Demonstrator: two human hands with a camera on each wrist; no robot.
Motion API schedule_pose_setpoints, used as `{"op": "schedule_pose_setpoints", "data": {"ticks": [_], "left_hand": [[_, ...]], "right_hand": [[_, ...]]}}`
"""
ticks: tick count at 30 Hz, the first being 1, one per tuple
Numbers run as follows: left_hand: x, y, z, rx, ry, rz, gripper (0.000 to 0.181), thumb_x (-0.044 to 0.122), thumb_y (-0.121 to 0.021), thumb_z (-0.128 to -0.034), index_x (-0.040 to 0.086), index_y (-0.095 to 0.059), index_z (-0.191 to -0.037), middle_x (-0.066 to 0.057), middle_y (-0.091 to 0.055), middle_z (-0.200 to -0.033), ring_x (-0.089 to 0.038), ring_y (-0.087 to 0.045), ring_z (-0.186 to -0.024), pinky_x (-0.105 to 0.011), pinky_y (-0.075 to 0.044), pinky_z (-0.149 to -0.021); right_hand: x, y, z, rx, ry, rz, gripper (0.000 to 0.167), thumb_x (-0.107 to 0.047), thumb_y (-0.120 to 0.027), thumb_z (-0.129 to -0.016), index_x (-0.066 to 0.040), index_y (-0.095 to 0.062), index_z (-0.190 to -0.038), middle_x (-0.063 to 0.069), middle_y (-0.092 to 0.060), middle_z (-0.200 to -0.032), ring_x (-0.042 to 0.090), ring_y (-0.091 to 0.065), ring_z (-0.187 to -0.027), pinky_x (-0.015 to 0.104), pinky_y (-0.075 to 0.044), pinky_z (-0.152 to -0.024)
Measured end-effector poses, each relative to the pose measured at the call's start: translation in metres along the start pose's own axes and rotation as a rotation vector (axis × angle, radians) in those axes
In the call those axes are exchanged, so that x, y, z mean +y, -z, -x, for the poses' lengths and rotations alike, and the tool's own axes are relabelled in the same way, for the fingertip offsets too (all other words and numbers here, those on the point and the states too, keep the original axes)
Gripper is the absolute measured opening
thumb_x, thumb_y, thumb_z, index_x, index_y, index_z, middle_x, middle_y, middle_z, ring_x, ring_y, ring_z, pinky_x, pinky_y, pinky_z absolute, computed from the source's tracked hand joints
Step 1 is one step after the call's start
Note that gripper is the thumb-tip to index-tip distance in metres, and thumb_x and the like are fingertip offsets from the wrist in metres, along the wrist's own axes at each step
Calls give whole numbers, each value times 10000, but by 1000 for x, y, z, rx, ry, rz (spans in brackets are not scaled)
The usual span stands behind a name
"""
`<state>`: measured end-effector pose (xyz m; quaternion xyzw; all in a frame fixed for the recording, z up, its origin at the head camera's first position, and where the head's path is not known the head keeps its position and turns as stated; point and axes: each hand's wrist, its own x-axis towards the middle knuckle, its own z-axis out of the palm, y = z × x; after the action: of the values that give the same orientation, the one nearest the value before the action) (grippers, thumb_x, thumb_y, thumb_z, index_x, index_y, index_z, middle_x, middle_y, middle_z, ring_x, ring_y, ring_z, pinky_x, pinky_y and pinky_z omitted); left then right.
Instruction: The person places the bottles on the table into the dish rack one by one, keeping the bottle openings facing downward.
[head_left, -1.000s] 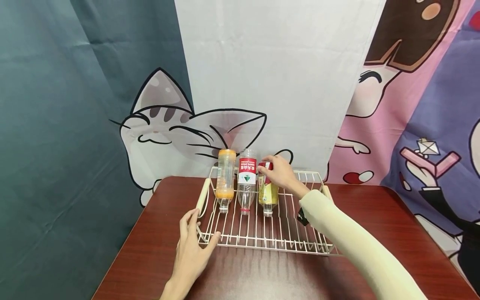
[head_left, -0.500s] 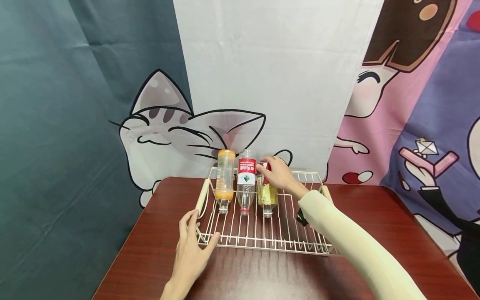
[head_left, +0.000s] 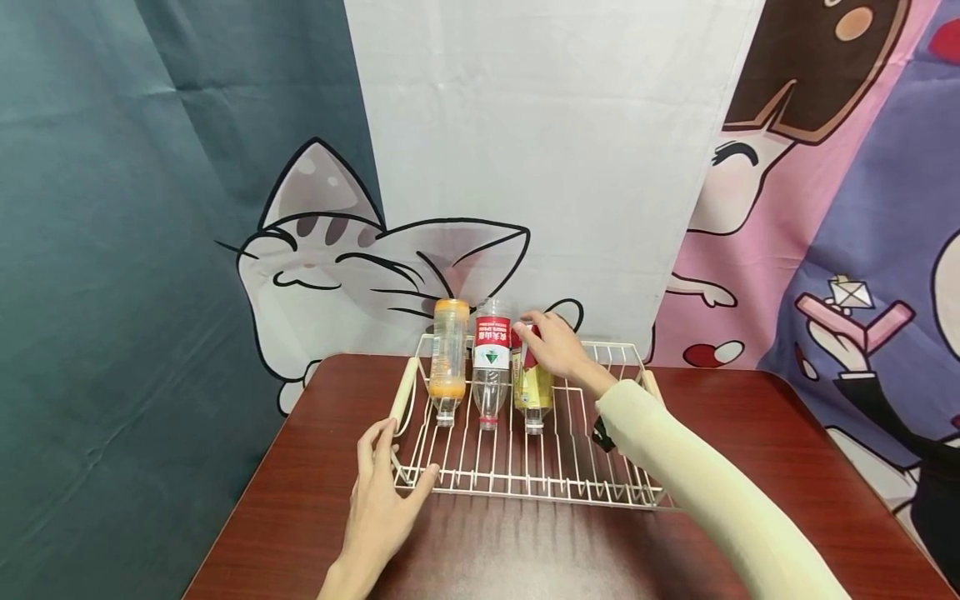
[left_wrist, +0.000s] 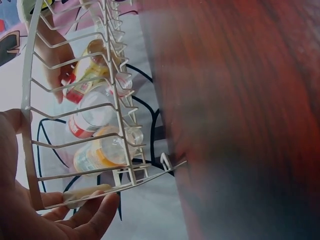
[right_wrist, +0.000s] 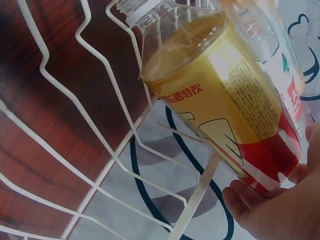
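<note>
A white wire rack (head_left: 404, 390) with cream side handles stands on the table. My left hand (head_left: 382, 504) holds its near left corner; in the left wrist view the thumb lies at one rail and the fingers bend round the side wire. Three plastic bottles rest neck down on the rack, tilted back: an orange-capped-looking clear one (head_left: 448, 350) at left, a clear one with a red and white label (head_left: 491, 358) in the middle, a yellow and red drink bottle (right_wrist: 215, 90) at right. My right hand (head_left: 561, 346) grips that last bottle near its base, hiding part of it.
The dark red wooden table (head_left: 300, 467) extends round the rack on the left, front and right. A printed cartoon cloth (head_left: 570, 167) hangs close behind it. The rack's right part, with bare wires, lies beside the yellow bottle.
Almost nothing differs. The whole head view has shifted very slightly left, while both hands keep their places on the rack and the yellow bottle.
</note>
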<state>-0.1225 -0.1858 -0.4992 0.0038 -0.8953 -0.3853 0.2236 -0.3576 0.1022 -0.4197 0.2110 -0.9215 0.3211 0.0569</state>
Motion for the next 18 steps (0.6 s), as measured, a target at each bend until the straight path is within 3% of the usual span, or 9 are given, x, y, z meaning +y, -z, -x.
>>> {"op": "schedule_pose_setpoints", "data": {"ticks": [3,6,11,15,18], "left_hand": [[2,2,-2,-20,4,-21,932,411,-885,-949,81,-423,-1688,-20,-362,-1692,-329,-657,-1335,-580,-570,-906],[3,6,-5,-47,1,-61,928,466,-856,-966,72,-419,-1683,-28,-356,-1693,-387,-656,-1299,-620,-572,-886],[4,14,-12,-53,-47,-132,861,493,-825,-987,29,-479,-1624,-99,-419,-1627,-424,-585,-1344,-673,-567,-880],[7,24,-27,-42,-116,-191,774,486,-811,-992,15,-565,-1554,-164,-511,-1539,-430,-513,-1395,-682,-505,-1018],[9,33,-43,-67,-164,-232,781,502,-796,-994,24,-570,-1570,-190,-517,-1580,-450,-461,-1467,-699,-414,-1131]], "right_hand": [[21,-11,-10,62,-3,37,645,-567,-369,-1179,-81,-655,-1492,205,-680,-1421,420,-619,-1323,693,-435,-1118],[22,-8,-9,89,0,55,641,-559,-341,-1182,-87,-661,-1477,200,-691,-1366,403,-638,-1268,706,-444,-1073],[-12,17,12,44,-16,51,606,-434,-372,-1200,19,-563,-1555,301,-626,-1466,489,-568,-1390,701,-404,-1148],[-27,36,26,37,-53,83,620,-426,-366,-1201,26,-512,-1599,290,-561,-1583,502,-486,-1496,727,-340,-1192],[-31,53,43,27,-84,81,640,-443,-383,-1195,4,-477,-1643,275,-503,-1652,494,-435,-1548,746,-280,-1213]]}}
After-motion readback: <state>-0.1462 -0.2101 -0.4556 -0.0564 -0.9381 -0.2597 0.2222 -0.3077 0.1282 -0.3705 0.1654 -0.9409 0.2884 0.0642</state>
